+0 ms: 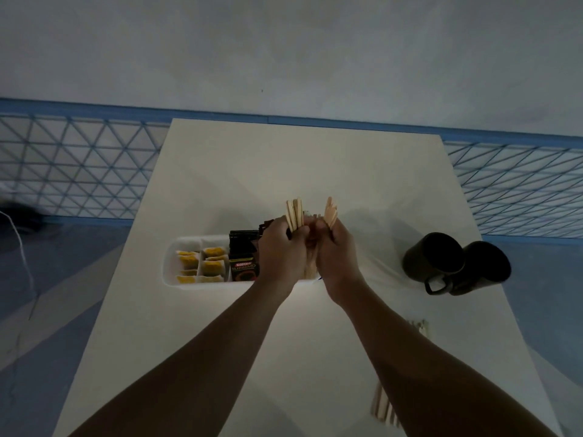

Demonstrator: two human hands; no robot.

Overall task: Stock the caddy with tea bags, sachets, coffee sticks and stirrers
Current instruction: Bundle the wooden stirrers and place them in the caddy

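Loose stirrers (383, 405) near right; left hand (281, 247), right hand (337, 250) each grip wooden stirrer bundles (295, 214) over white caddy (172, 263).

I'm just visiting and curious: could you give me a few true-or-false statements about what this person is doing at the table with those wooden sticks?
1. Both hands grip wooden stirrers above the caddy. True: the left hand and right hand each hold a bunch.
2. The yellow tea bags sit at the caddy's right end. False: they fill its left compartments.
3. Two dark mugs stand right of the caddy. True.
4. No stirrers remain on the table. False: more stirrers lie near the right forearm.
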